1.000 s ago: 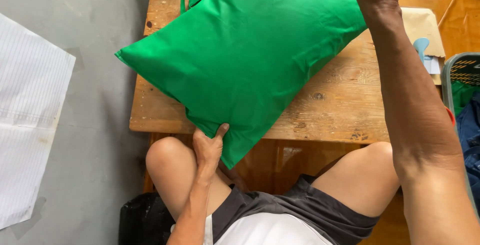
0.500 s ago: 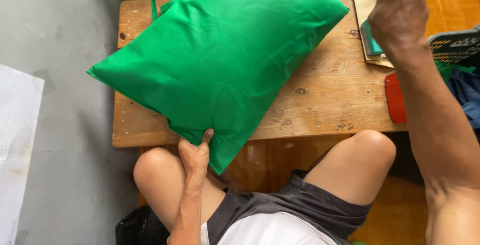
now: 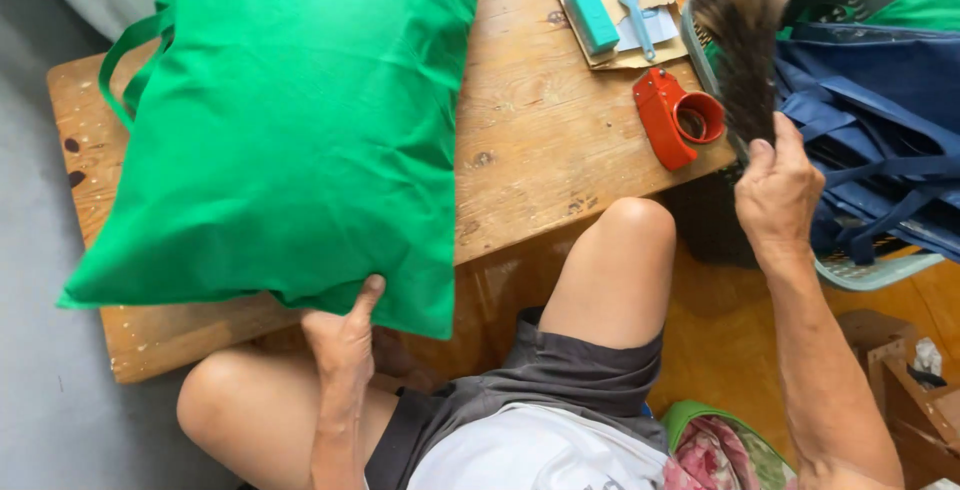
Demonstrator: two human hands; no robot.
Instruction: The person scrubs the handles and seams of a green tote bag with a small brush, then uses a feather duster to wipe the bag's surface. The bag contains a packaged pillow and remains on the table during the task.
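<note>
Left hand grips the lower edge of the green bag on the table; right hand is closed around a dark feather duster.

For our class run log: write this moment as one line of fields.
left hand: grips green bag edge | right hand: holds dark brush over basket | wooden table: red tape dispenser

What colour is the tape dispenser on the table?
Red-orange; the tape dispenser shows clearly in the head view, near the table's right edge.

Left hand pinching, right hand raised, seemingly closed.
</note>
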